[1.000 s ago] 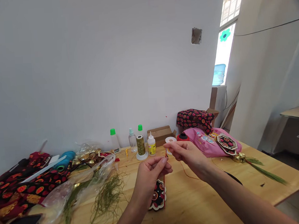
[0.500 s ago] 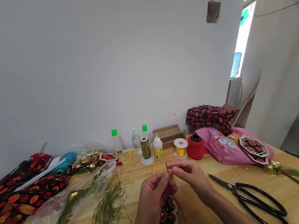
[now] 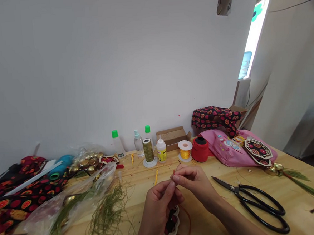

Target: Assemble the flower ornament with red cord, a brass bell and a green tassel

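Observation:
My left hand (image 3: 162, 199) and my right hand (image 3: 191, 181) meet fingertip to fingertip over the table. Between the pinched fingers a bit of red cord (image 3: 173, 172) sticks up; both hands are closed on it. From below the hands an orange-red loop of cord (image 3: 190, 222) hangs down to a scallop-edged pendant (image 3: 172, 224) with dark patterned cloth, partly hidden behind my left hand. To the right of my right hand lie black-handled scissors (image 3: 252, 200), blades pointing away to the left.
Behind the hands stand a green thread spool (image 3: 148, 151), a glue bottle (image 3: 161, 150), a yellow cord spool (image 3: 185, 152) and a red thread cone (image 3: 200, 150). Loose green threads (image 3: 107, 214) and a plastic bag (image 3: 69, 206) lie left. A pink bag (image 3: 221, 152) sits back right.
The right fingertips have moved in against the left ones, covering more of the red cord. The camera view has shifted, so the table things appear slightly further left and higher.

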### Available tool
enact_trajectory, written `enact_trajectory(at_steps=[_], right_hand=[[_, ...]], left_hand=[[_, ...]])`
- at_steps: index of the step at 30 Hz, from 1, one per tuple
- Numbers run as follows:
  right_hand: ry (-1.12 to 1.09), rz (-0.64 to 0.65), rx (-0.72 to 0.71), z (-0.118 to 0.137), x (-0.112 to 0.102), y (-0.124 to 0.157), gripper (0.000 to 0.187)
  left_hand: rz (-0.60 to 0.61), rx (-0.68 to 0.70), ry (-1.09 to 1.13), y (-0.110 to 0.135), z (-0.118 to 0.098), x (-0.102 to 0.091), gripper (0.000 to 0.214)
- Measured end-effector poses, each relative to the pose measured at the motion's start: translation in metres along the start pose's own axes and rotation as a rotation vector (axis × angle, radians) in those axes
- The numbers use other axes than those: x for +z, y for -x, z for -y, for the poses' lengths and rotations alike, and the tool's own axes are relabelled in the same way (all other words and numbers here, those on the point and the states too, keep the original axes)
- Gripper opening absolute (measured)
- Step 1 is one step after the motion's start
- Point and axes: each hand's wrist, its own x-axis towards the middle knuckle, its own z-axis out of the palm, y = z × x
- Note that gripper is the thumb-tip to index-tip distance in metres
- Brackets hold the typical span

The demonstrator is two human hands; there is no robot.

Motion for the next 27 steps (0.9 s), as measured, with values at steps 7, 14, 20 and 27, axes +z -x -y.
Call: enact_trajectory(at_steps=[7,14,20,27], right_hand=[[0.021,0.023,0.021,0.0067,0.0006,0.0005,0.021],[-0.007,0.04,0.027,0.0058,0.0006,0.0003,0.022],[-0.004,0.054,0.018,0.0082,0.0004,0.0018,0.02],[-0.016,0.051,0.048,0.005,-0.0004,0.0008,0.022]], left_hand=[[-0.011,0.009,0.014,-0.0007,-0.0027,0.0004,0.017],[0.015,-0.007,-0.004,0.0011,-0.0025,-0.0012,0.018],[0.032,-0.022,0.019,0.0019,-0.0035,0.0001,0.017],[-0.007,-0.02,0.061,0.0021,-0.0029,-0.0008,0.018]])
